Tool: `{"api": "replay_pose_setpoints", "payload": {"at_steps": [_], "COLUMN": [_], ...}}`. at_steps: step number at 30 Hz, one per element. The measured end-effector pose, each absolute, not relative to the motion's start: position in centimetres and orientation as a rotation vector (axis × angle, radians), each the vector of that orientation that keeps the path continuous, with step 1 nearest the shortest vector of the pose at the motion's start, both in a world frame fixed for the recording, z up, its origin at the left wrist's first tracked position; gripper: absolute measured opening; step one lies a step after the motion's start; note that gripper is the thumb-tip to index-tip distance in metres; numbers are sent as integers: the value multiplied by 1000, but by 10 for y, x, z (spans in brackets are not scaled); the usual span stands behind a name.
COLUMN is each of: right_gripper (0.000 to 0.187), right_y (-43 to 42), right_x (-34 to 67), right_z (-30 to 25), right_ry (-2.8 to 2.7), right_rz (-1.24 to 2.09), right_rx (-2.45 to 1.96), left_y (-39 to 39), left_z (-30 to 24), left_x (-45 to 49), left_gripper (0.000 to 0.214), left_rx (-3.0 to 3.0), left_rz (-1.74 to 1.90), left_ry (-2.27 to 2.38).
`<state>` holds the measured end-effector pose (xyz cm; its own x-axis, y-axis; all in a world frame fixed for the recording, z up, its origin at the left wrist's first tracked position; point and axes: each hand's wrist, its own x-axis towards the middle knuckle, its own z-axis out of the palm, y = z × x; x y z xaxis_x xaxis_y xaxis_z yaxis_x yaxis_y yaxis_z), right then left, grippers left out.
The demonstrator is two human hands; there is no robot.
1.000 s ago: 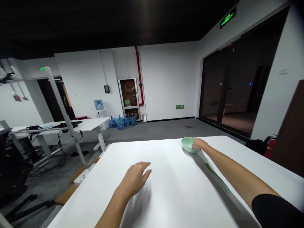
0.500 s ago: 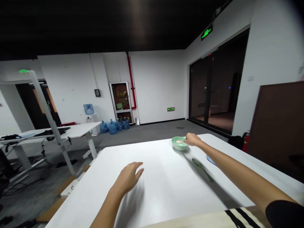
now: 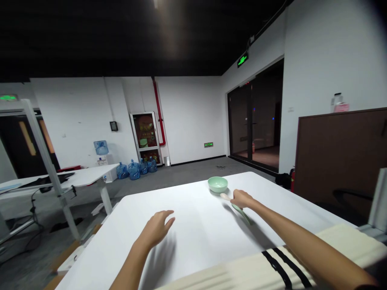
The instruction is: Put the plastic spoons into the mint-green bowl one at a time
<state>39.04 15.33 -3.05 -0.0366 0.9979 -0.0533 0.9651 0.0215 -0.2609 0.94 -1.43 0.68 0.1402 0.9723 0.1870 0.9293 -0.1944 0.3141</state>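
My right hand [image 3: 242, 199] is closed on a pale spoon [image 3: 225, 197], whose bowl end points toward the left. Just beyond it, near the far edge of the white table [image 3: 193, 233], stands a light green bowl [image 3: 217, 185], apart from the spoon and with nothing seen inside. Partly covered by the right hand, a green spoon [image 3: 245, 216] lies on the table; whether the fingers touch it I cannot tell. My left hand [image 3: 155, 228] hovers over the table's left half, thumb and fingers apart, holding nothing.
Cream cloth with black stripes [image 3: 281, 266] spans the near side below my right arm. Another white table [image 3: 96, 173] with a metal post [image 3: 50, 157] stands left. Blue water bottles [image 3: 134, 171] line the back wall, and a brown cabinet [image 3: 338, 153] is at right.
My right hand has drawn the pale spoon out of the bowl and toward me, down beside the green spoon. My view has turned right. The left hand keeps its open pose.
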Motion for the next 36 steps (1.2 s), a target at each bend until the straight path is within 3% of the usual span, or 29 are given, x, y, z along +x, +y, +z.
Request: {"api": "replay_pose_setpoints", "payload": {"at_steps": [17,36], "right_gripper": [6,12], "right_y": [132,139], "right_x": [385,387], "right_z": [-49,-61], "right_ry": [-2240,-2194], "right_rz": [529,568], "right_rx": [-2064,-2052], "left_y": [-12,-17], "left_z": [4,10], "left_x": [8,10], "left_gripper": [53,53], "left_rx": [2273,2260], "left_rz": [496,513], "left_ry": [1923,1930]}}
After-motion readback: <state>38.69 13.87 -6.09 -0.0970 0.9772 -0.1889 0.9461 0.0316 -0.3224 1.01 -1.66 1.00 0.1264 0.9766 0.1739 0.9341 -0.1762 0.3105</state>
